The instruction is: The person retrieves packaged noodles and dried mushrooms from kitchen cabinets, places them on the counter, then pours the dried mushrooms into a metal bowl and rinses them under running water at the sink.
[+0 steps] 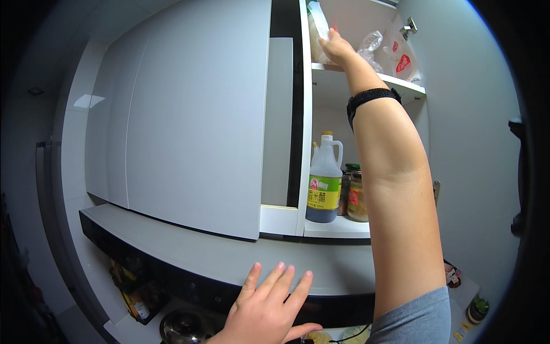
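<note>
My right hand (pixel 339 48) reaches up to the upper shelf (pixel 365 73) of an open wall cabinet. Its fingers are closed at the edge of a plastic bag (pixel 316 36) with a white strip; some of the fingers are hidden. Beside that hand lie a crumpled clear plastic bag (pixel 371 45) and a clear packet with red print (pixel 397 58). My left hand (pixel 268 307), empty with fingers spread, is in front of the pale range hood (pixel 206 249). Whether it touches the hood I cannot tell.
On the lower shelf stand a vinegar bottle (pixel 324 185) and lidded glass jars (pixel 357 198), partly behind my forearm. The cabinet door (pixel 468 142) is swung out at right. Below are a metal pot lid (pixel 184 327), a dark rack (pixel 139 301) and a small jar (pixel 477 310).
</note>
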The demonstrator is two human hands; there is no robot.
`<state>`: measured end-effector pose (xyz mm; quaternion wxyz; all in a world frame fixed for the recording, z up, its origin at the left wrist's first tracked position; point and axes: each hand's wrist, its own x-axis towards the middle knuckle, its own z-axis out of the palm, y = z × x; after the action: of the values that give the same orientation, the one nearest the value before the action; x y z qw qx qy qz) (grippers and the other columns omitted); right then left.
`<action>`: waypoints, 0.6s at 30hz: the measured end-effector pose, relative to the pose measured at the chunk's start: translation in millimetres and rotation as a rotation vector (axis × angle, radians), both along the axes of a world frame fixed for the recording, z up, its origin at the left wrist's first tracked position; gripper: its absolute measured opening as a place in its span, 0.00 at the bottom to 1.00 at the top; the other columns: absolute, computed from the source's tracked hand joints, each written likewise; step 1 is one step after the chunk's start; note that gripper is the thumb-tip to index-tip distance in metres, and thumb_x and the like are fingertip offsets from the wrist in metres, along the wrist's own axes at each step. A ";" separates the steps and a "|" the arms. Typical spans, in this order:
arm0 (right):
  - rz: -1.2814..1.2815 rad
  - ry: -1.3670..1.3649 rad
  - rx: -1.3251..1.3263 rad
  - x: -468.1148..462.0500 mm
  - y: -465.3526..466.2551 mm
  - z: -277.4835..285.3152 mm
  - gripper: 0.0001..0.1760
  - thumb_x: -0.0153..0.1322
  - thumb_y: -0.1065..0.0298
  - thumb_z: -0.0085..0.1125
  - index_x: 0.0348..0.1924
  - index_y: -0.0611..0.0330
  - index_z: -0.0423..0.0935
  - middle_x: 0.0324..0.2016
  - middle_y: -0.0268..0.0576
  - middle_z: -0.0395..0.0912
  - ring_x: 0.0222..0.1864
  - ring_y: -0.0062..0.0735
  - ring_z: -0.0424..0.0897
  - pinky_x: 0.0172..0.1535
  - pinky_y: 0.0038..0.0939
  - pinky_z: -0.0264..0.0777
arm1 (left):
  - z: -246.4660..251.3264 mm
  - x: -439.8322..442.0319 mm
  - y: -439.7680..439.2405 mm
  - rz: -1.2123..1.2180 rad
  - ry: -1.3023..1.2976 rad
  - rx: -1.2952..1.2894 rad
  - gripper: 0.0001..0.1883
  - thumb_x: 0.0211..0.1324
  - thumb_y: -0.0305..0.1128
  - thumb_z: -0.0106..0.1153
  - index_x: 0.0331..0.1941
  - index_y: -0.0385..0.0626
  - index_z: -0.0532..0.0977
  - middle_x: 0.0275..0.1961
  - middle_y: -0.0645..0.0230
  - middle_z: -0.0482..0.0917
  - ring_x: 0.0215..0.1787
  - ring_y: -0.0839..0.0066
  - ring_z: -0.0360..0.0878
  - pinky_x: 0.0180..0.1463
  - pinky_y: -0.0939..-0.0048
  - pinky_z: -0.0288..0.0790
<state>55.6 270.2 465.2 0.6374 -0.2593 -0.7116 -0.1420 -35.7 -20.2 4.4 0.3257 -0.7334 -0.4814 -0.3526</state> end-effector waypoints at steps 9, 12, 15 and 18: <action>0.226 0.294 0.452 17.0 -4.0 -18.7 0.39 0.73 0.48 0.61 0.67 0.68 0.65 0.65 0.65 0.70 0.69 0.57 0.69 0.71 0.42 0.61 | -1.9 3.3 5.8 0.134 0.100 0.039 0.46 0.50 0.69 0.65 0.63 0.44 0.75 0.58 0.49 0.81 0.64 0.53 0.79 0.74 0.35 0.54; 0.329 0.320 0.490 28.2 -21.8 -52.8 0.36 0.72 0.51 0.63 0.65 0.69 0.67 0.63 0.66 0.71 0.67 0.55 0.71 0.69 0.42 0.64 | -2.1 1.0 7.2 0.096 0.077 0.039 0.47 0.49 0.68 0.66 0.63 0.41 0.75 0.58 0.48 0.81 0.64 0.51 0.78 0.76 0.36 0.50; 0.459 0.384 0.445 47.1 -62.9 -112.9 0.32 0.73 0.54 0.62 0.62 0.68 0.68 0.60 0.61 0.75 0.63 0.48 0.75 0.66 0.39 0.68 | -4.3 1.6 7.8 0.096 0.076 0.058 0.46 0.47 0.67 0.68 0.62 0.40 0.75 0.57 0.48 0.81 0.64 0.49 0.78 0.78 0.38 0.47; 0.710 0.265 0.280 72.0 -120.8 -179.1 0.29 0.76 0.54 0.59 0.62 0.67 0.68 0.54 0.50 0.77 0.57 0.33 0.75 0.61 0.29 0.66 | -5.1 1.4 9.3 0.055 0.063 0.082 0.45 0.47 0.65 0.69 0.60 0.38 0.76 0.56 0.47 0.82 0.64 0.48 0.78 0.79 0.39 0.45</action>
<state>127.6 149.4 286.1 0.7624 0.0758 -0.6422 0.0260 -34.3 -10.9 -0.7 0.3801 -0.7165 -0.4761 -0.3398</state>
